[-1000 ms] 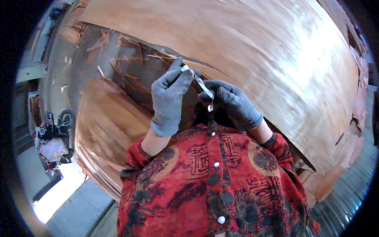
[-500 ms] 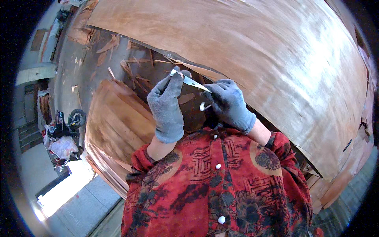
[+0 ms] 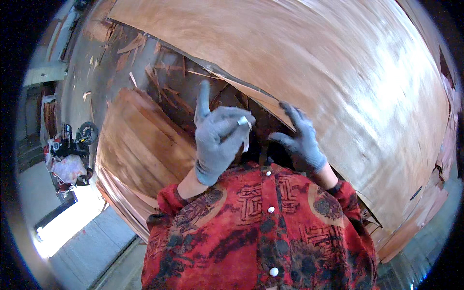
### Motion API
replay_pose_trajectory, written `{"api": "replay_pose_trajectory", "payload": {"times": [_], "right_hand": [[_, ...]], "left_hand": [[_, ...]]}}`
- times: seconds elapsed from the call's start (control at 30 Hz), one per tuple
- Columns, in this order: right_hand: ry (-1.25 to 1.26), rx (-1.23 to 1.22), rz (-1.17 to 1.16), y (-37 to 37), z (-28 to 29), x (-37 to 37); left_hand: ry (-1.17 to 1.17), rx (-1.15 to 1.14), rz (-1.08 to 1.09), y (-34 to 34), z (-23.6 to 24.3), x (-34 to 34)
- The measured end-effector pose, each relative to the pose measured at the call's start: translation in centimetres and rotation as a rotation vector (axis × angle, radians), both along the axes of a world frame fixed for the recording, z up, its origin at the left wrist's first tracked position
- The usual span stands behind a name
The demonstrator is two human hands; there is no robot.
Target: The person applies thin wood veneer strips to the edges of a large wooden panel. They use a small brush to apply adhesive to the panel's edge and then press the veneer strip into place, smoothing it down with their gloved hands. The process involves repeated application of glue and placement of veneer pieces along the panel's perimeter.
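My left hand [image 3: 216,137], in a grey glove, pinches a thin white strip [image 3: 242,121] that looks like tape. Its loose end hangs below the fingers, and one finger points up away from the pinch. My right hand [image 3: 303,141], gloved the same way, has its thumb and fingers apart and holds nothing. Its fingertips rest at the near edge of a large, thin wood veneer sheet [image 3: 338,92]. Below that edge a narrow strip of veneer [image 3: 263,100] shows along a dark gap.
To the left lies a stack of brown veneer [image 3: 140,137]. Torn veneer scraps [image 3: 162,87] litter the dark floor beyond it. A parked motorbike [image 3: 72,150] stands at the far left. A dark, pen-like stick [image 3: 420,191] lies on the sheet at right.
The white strip was stretched between both hands; my right hand has let go and opened beside the sheet's edge. My left hand has moved nearer and right, keeping the strip.
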State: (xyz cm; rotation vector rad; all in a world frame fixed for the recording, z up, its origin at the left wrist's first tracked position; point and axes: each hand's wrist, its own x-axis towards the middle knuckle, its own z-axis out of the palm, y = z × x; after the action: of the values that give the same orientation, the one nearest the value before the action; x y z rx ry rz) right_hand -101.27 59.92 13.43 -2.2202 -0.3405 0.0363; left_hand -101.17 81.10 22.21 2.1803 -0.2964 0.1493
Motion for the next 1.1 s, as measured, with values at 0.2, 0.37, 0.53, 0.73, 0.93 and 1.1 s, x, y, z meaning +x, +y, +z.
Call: {"api": "replay_pose_trajectory", "payload": {"times": [0.2,0.37,0.53,0.73,0.93,1.1], "right_hand": [[0.562,0.747,0.224,2.4,3.9,-0.3],[0.735,0.859,0.140,3.4,2.3,-0.5],[0.925,0.691,0.172,1.7,2.0,-1.6],[0.587,0.571,0.317,-1.3,-0.9,-3.3],[0.698,0.610,0.098,-1.5,-1.8,-4.7],[0.774,0.630,-0.010,-1.5,-2.7,-5.6]], "left_hand": [[0.063,0.085,-0.067,-0.5,-1.0,-1.4],[0.048,0.121,-0.066,0.2,-1.9,-0.9],[0.131,-0.025,0.033,2.0,-5.6,-0.2],[0.681,-0.853,0.552,3.4,-14.3,3.1],[0.505,-0.828,0.611,2.3,-18.5,8.8],[0.560,-0.522,0.645,2.3,-19.1,11.3]]}}
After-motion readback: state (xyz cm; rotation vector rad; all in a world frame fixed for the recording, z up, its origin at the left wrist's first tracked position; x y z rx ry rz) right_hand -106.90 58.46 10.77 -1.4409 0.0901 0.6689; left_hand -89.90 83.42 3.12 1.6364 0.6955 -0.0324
